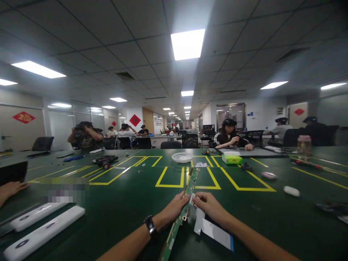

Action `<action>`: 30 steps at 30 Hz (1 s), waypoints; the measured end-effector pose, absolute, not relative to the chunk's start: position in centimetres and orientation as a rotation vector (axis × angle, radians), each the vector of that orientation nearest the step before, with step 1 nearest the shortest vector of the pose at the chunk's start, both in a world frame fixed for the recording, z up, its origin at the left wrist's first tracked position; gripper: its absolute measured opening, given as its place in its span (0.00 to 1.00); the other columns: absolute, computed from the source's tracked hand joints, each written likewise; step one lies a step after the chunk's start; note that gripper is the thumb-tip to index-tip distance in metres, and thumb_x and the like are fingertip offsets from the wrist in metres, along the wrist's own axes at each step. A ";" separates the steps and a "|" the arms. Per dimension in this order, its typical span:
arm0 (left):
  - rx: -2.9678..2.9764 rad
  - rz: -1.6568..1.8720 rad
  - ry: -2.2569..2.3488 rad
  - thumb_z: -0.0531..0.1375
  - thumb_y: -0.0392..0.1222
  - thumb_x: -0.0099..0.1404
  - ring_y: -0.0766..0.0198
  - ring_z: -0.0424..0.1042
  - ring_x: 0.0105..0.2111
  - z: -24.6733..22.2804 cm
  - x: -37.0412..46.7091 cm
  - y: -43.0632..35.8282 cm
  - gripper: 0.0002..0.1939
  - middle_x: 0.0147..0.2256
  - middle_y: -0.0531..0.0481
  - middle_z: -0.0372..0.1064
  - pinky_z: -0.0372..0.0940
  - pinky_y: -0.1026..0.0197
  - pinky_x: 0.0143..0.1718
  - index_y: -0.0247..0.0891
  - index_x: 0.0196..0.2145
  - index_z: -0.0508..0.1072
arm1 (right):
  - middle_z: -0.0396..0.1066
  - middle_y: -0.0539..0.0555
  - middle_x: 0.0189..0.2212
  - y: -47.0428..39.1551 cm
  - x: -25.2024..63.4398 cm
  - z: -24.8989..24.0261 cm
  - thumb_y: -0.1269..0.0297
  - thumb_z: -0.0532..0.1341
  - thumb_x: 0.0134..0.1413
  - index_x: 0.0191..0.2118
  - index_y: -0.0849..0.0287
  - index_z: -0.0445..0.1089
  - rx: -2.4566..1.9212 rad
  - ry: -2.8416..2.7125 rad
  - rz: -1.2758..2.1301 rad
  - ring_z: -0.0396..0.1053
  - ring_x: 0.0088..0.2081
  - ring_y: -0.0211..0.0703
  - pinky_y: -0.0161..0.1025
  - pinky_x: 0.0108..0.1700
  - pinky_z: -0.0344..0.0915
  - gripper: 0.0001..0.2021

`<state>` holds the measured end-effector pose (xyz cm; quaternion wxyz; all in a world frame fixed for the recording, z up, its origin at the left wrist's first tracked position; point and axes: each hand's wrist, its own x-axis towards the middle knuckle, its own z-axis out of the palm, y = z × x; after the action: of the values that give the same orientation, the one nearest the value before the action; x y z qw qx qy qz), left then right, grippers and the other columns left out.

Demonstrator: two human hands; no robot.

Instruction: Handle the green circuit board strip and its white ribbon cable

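Observation:
My left hand (176, 206), with a dark watch on its wrist, is closed round the middle of a long, narrow green circuit board (174, 232). The board slants upward and away from me over the green table. Just right of it, my right hand (208, 204) pinches the upper end of a white flat ribbon cable (217, 233) against the board's edge. The cable hangs folded below my fingers and has a blue tip at its lower right. Whether it sits in a connector cannot be made out.
On the green table (122, 217) lie two long white devices (45, 232), a white basket (182, 157), a green-and-white pack (232, 159), a dark tool (105, 161) and a white case (291, 191). Another person's hand (12, 190) rests at the far left. People sit beyond.

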<state>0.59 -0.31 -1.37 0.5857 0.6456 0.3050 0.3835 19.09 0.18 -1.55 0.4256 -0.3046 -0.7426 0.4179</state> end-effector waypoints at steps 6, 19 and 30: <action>1.548 0.867 0.775 0.47 0.70 0.61 0.69 0.60 0.19 -0.9 0.4 -0.1 0.33 0.22 0.52 0.65 0.55 0.66 0.22 0.33 0.37 0.68 | 0.60 0.46 0.20 0.6 19.1 -1.9 0.46 0.60 0.52 0.27 0.63 0.66 -0.804 -1.798 1.185 0.54 0.22 0.32 0.32 0.25 0.49 0.21; 1.893 1.062 1.066 0.45 0.64 0.65 0.59 0.64 0.42 -1.4 -3.0 3.2 0.29 0.38 0.45 0.67 0.57 0.60 0.47 0.35 0.39 0.71 | 0.71 0.55 0.27 4.1 26.0 -1.8 0.53 0.52 0.58 0.27 0.61 0.70 -1.550 -2.014 0.231 0.67 0.32 0.45 0.37 0.33 0.56 0.19; 2.001 1.087 1.039 0.44 0.63 0.66 0.60 0.65 0.42 -2.1 -3.9 4.7 0.28 0.38 0.47 0.67 0.58 0.60 0.46 0.36 0.38 0.69 | 0.70 0.54 0.38 4.4 28.3 -2.4 0.61 0.54 0.56 0.35 0.56 0.70 -1.375 -2.257 -0.004 0.66 0.43 0.46 0.39 0.44 0.59 0.09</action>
<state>-3.93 4.69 -2.08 0.3141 0.7590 0.3941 0.4124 28.27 4.39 -2.44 0.2469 -0.5042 -0.8275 -0.0016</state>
